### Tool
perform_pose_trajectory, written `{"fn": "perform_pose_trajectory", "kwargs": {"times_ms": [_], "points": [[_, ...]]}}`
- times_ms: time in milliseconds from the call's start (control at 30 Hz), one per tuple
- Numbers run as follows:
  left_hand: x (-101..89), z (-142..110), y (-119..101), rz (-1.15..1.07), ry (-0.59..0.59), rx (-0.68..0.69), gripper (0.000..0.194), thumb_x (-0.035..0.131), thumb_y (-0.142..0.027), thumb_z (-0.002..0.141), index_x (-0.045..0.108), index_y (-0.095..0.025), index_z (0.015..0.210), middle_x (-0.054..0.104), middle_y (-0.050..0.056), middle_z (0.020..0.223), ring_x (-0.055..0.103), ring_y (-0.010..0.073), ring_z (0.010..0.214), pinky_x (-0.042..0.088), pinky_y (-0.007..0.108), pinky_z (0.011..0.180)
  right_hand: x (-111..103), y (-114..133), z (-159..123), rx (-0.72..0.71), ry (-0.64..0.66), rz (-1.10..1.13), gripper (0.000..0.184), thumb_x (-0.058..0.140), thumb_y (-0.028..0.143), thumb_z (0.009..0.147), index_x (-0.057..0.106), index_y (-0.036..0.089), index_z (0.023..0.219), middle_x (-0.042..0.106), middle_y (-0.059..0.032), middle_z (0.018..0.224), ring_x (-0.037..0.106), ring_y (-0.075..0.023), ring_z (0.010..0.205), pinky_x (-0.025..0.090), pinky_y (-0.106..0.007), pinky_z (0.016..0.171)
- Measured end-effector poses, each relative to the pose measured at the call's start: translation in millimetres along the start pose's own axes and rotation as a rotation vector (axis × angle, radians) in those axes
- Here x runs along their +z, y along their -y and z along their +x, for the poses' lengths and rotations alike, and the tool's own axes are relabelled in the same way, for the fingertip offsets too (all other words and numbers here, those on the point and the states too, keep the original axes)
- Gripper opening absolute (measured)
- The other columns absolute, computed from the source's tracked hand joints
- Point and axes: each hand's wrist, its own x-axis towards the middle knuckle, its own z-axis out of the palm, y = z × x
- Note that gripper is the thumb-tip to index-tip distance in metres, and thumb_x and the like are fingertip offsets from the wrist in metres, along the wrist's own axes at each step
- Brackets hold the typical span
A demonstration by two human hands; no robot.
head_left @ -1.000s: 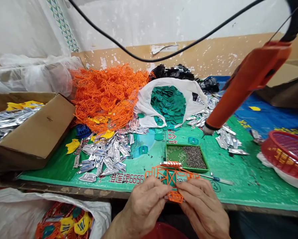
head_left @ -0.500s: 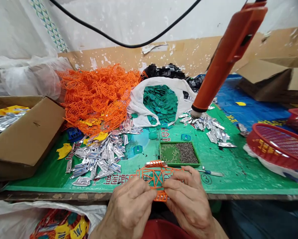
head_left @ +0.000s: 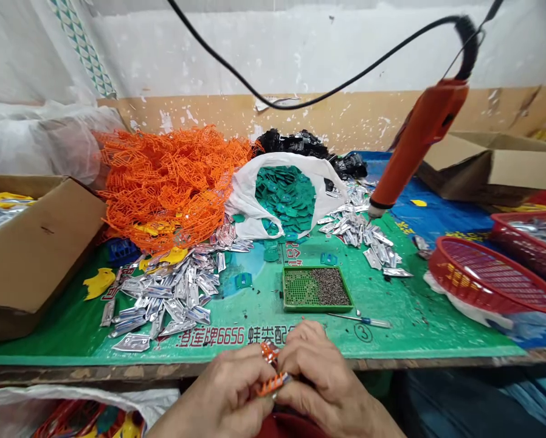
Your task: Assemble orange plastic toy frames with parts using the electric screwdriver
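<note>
My left hand and my right hand meet low in the view, just in front of the table edge. Between them, pinched by the fingers of both, is an orange plastic frame with a slatted edge. Shiny silvery bits show at the frame, but the fingers cover most of it. Beyond my hands lies a green tray holding many small screws. A screwdriver with a blue-and-clear handle rests right of the tray's front. An orange electric screwdriver hangs from above, tilted, apart from my hands.
Orange frames are heaped at the back left. Silvery metal plates lie in front. A white bag holds green plastic pieces. At the right are a red basket and a cardboard box; another cardboard box stands left.
The orange frame has come down off the table edge toward my body and turned, so less of it shows. My hands moved closer together around it. The view shifted slightly.
</note>
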Motion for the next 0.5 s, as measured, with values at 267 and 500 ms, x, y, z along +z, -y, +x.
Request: {"fn": "perform_pose_trajectory", "kwargs": {"times_ms": [267,500], "points": [[11.1,14,20,-0.87,-0.027,-0.474,0.014,0.066,-0.027,0.063,0.063,-0.014,0.067,0.049,-0.005,0.057,0.035,0.0072,0.052,0.023,0.021,0.051,-1,-14,3,0.319,0.074,0.145,0.029,0.052,0.037,0.096,0.064,0.019,0.076,0.06,-0.0001,0.073,0.055,-0.013,0.071,0.045,-0.025,0.062],[10.7,16,24,-0.869,-0.039,-0.57,0.02,0.065,-0.026,0.062,0.072,-0.012,0.075,0.046,-0.007,0.05,0.021,0.0041,0.041,0.008,0.024,0.044,-6,-16,10,0.326,0.122,0.212,0.019,0.057,0.033,0.093,0.067,0.02,0.084,0.065,-0.0014,0.083,0.061,-0.0144,0.08,0.051,-0.026,0.069]]}}
